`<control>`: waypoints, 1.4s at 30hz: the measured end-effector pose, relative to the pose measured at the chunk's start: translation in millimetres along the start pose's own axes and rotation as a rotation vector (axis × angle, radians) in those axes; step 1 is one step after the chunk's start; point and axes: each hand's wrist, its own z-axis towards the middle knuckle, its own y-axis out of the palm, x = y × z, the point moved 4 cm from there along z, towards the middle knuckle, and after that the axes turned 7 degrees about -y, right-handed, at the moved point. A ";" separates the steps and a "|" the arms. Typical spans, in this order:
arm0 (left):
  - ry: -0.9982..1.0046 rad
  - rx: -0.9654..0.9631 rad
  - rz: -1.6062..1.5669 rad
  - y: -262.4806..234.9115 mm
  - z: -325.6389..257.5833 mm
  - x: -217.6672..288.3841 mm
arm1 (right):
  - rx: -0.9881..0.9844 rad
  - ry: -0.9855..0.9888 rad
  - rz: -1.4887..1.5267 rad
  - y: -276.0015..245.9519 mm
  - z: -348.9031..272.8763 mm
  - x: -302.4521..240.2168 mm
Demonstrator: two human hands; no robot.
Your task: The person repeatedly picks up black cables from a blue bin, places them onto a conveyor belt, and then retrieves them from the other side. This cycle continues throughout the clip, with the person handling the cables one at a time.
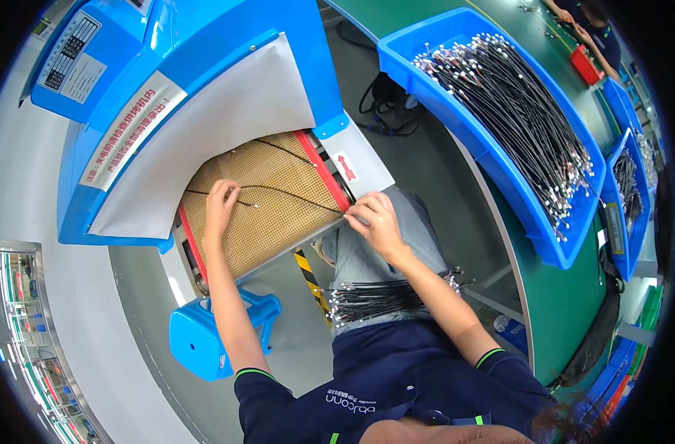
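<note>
Holds a black cable (pixel 289 194) pinched in left hand (pixel 223 198) and in right hand (pixel 376 220), well apart, over the tan mesh belt (pixel 278 231).

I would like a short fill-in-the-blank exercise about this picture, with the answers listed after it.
The left hand is over the tan mesh belt, whose side strips are ____.
The right hand pinches a thin cable whose colour is ____.
The large rectangular blue plastic bin stands on a table coloured ____.
Missing words: red; black; green.
</note>
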 end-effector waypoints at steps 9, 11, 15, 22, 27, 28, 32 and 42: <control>0.054 -0.002 0.034 24.8 44.5 -26.6 | -0.007 0.124 -0.158 23.9 0.1 0.0; 0.003 -0.010 0.024 26.9 46.4 -28.9 | -0.011 0.129 -0.153 22.3 0.4 -1.1; 0.018 0.042 0.036 21.9 45.3 -24.5 | 0.011 0.138 -0.062 7.3 -1.7 -4.3; -0.024 0.228 -0.046 15.9 -33.7 48.8 | -0.531 0.416 0.264 -39.6 -72.8 18.1; -0.108 0.071 -0.224 65.1 -126.7 89.9 | -0.973 0.321 0.066 -53.9 -143.1 26.0; -0.128 0.013 -0.257 76.3 -140.8 93.6 | -0.964 0.318 0.064 -56.7 -144.6 25.4; -0.228 -0.202 -0.318 110.0 -186.5 97.7 | -0.913 0.332 0.078 -59.6 -141.7 22.0; -0.256 -0.361 -0.298 137.6 -221.3 110.7 | -0.675 0.410 0.309 -76.8 -126.3 20.5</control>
